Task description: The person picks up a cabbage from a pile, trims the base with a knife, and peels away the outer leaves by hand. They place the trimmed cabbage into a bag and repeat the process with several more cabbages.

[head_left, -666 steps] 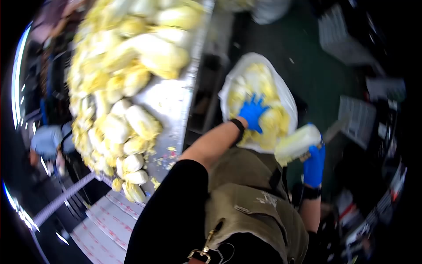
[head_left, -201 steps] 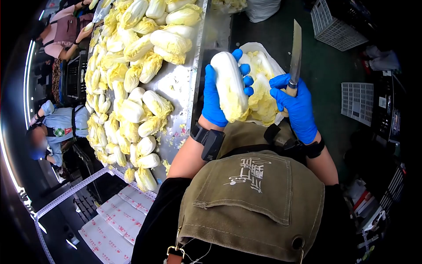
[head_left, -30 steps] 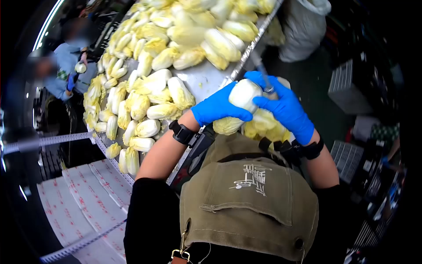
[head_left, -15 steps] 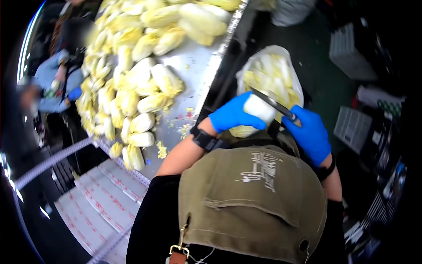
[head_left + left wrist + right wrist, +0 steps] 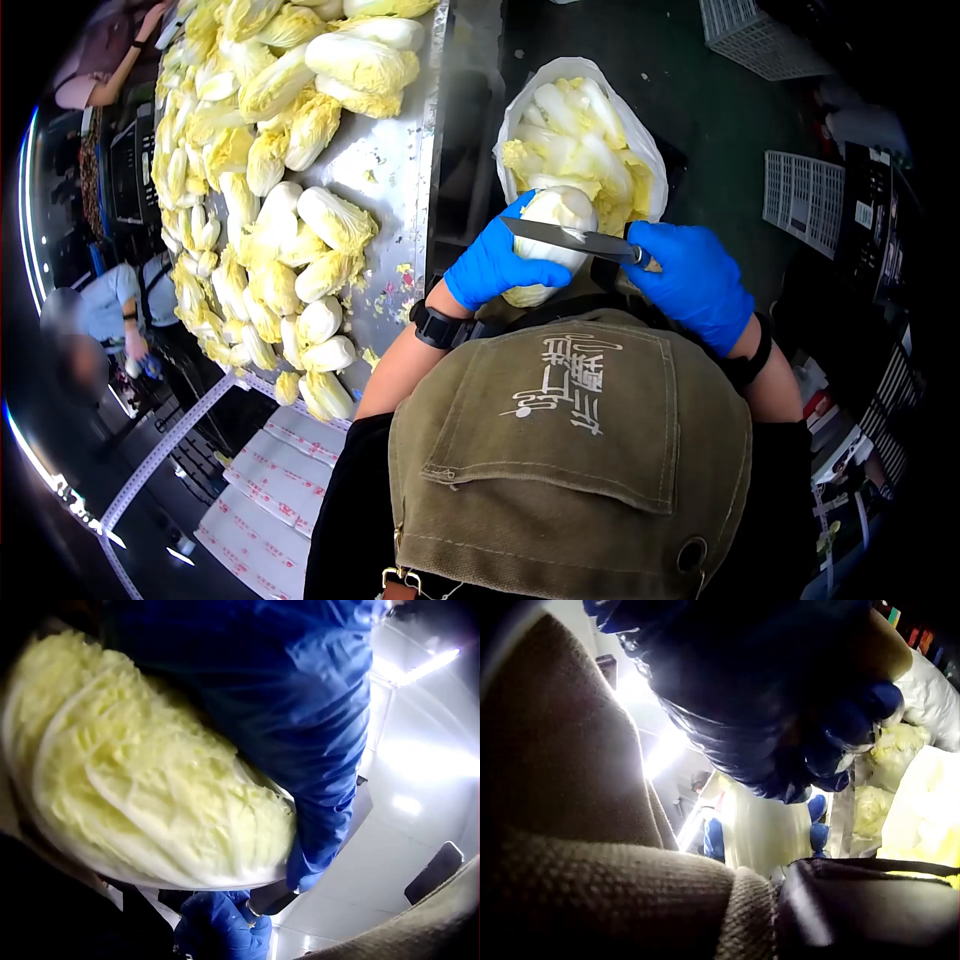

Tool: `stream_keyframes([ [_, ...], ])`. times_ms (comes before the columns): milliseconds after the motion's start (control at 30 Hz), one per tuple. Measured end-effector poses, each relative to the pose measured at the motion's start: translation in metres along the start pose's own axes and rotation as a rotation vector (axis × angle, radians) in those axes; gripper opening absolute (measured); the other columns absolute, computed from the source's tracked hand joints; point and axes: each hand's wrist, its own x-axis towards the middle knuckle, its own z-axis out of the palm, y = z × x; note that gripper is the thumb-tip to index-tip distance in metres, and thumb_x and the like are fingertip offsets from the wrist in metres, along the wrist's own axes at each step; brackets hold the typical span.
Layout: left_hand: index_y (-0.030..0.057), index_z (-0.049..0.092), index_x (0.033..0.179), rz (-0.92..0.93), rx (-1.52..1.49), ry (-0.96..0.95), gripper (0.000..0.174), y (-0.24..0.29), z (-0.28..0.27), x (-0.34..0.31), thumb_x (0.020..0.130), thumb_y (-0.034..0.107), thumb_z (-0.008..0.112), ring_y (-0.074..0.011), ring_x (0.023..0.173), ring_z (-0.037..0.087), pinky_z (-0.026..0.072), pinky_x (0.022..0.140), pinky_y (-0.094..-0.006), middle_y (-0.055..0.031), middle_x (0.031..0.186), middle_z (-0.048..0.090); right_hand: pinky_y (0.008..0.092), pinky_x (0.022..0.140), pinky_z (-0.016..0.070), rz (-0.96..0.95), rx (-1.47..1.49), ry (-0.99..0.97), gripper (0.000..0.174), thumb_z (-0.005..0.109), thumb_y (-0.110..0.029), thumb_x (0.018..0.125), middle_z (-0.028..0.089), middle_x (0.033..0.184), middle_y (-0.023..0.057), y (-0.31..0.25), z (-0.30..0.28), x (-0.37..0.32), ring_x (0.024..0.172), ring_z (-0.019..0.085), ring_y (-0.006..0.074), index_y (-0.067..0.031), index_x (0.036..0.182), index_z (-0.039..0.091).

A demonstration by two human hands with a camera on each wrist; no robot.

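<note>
In the head view my blue-gloved left hand grips a napa cabbage, its white butt end facing up, in front of my apron. My gloved right hand holds a knife by its handle. The broad knife blade lies across the cabbage, just below the butt end, with its tip over the left hand. Yellow, crinkled leaves of the cabbage fill much of the left wrist view, with the right hand below. From the right wrist, the pale cabbage shows between left-hand fingertips.
Just beyond the cabbage stands a white bag full of loose leaves. To the left, a metal table bears heaped cabbages. Grey crates stand at the right; another person is across the table.
Earlier the left hand pressed leaves in the bag; later it held a cabbage while the knife stayed apart. Within the last second, the blade has come across the cabbage near its butt end.
</note>
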Motion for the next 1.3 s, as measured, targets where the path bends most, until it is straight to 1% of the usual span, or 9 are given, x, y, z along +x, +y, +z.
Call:
stream_keyframes([
  [467, 0.0034, 0.046, 0.129, 0.010, 0.170, -0.095, 0.085, -0.002, 0.009, 0.011, 0.057, 0.020, 0.088, -0.0183, 0.112, 0.052, 0.0408, 0.098, -0.0339, -0.0076, 0.120, 0.056, 0.0464, 0.061, 0.0469, 0.159, 0.168, 0.014, 0.014, 0.058, -0.021, 0.081, 0.062, 0.079, 0.0173, 0.045, 0.021, -0.006, 0.070, 0.060, 0.0378, -0.0078, 0.087, 0.059],
  [533, 0.0046, 0.044, 0.129, 0.158, 0.410, -0.248, 0.089, 0.007, 0.009, 0.015, 0.054, 0.019, 0.089, -0.0204, 0.118, 0.048, 0.0387, 0.101, -0.0356, -0.0090, 0.126, 0.052, 0.0475, 0.062, 0.0464, 0.377, 0.066, -0.013, 0.016, 0.055, -0.021, 0.082, 0.062, 0.078, 0.0195, 0.089, 0.048, -0.017, 0.073, 0.059, 0.0400, -0.0055, 0.086, 0.059],
  [667, 0.0046, 0.041, 0.132, 0.025, 0.164, -0.088, 0.093, -0.009, 0.001, 0.016, 0.054, 0.022, 0.088, -0.0209, 0.119, 0.047, 0.0371, 0.102, -0.0363, -0.0097, 0.129, 0.050, 0.0433, 0.062, 0.0472, 0.452, 0.066, -0.020, 0.021, 0.057, -0.024, 0.084, 0.061, 0.075, 0.0212, 0.098, 0.053, -0.017, 0.072, 0.061, 0.0384, -0.0038, 0.088, 0.061],
  [767, 0.0035, 0.041, 0.129, 0.001, 0.076, -0.059, 0.099, -0.006, -0.002, 0.026, 0.046, 0.027, 0.091, -0.0222, 0.117, 0.050, 0.0380, 0.101, -0.0368, -0.0111, 0.127, 0.052, 0.0364, 0.068, 0.0493, 0.472, 0.481, 0.063, 0.022, 0.065, -0.022, 0.083, 0.064, 0.077, 0.0155, 0.082, 0.035, -0.002, 0.071, 0.064, 0.0298, -0.0042, 0.096, 0.063],
  [900, 0.0013, 0.040, 0.130, 0.065, 0.025, -0.064, 0.106, 0.001, -0.004, 0.043, 0.044, 0.035, 0.091, -0.0244, 0.116, 0.052, 0.0406, 0.100, -0.0370, -0.0122, 0.128, 0.050, 0.0311, 0.080, 0.0486, 0.256, 1.167, 0.089, 0.038, 0.075, -0.012, 0.076, 0.063, 0.098, 0.0049, 0.044, 0.024, 0.023, 0.088, 0.061, 0.0173, -0.0048, 0.110, 0.059],
  [1000, 0.0001, 0.043, 0.131, 0.009, -0.310, -0.054, 0.083, 0.002, 0.004, 0.055, 0.068, 0.044, 0.074, -0.0269, 0.115, 0.054, 0.0427, 0.099, -0.0390, -0.0134, 0.128, 0.052, 0.0284, 0.083, 0.0473, 0.077, 1.240, 0.220, 0.047, 0.078, -0.009, 0.073, 0.057, 0.110, 0.0028, 0.033, 0.031, 0.041, 0.101, 0.054, 0.0122, -0.0058, 0.114, 0.055],
  [1100, 0.0041, 0.043, 0.134, -0.204, -0.550, 0.203, 0.057, -0.015, 0.011, 0.063, 0.095, 0.045, 0.042, -0.0254, 0.111, 0.057, 0.0448, 0.097, -0.0386, -0.0130, 0.125, 0.056, 0.0259, 0.080, 0.0470, 0.373, 1.371, 0.299, 0.046, 0.079, -0.010, 0.073, 0.056, 0.104, 0.0019, 0.029, 0.037, 0.049, 0.095, 0.053, 0.0113, -0.0065, 0.112, 0.055],
  [1200, 0.0061, 0.041, 0.135, -0.181, -0.559, 0.250, 0.058, -0.026, 0.017, 0.063, 0.094, 0.046, 0.045, -0.0233, 0.116, 0.053, 0.0438, 0.099, -0.0377, -0.0119, 0.130, 0.052, 0.0238, 0.076, 0.0469, 0.445, 1.391, 0.335, 0.044, 0.079, -0.010, 0.073, 0.055, 0.097, 0.0001, 0.051, 0.059, 0.059, 0.088, 0.053, 0.0093, -0.0068, 0.110, 0.054],
  [1300, 0.0052, 0.042, 0.134, -0.124, -0.224, 0.189, 0.055, -0.043, 0.007, 0.071, 0.090, 0.036, 0.055, -0.0242, 0.112, 0.055, 0.0443, 0.097, -0.0385, -0.0117, 0.126, 0.054, 0.0214, 0.072, 0.0463, 0.453, 1.433, 0.352, 0.041, 0.079, -0.011, 0.073, 0.054, 0.088, -0.0019, 0.056, 0.068, 0.060, 0.079, 0.052, 0.0071, -0.0057, 0.107, 0.056],
])
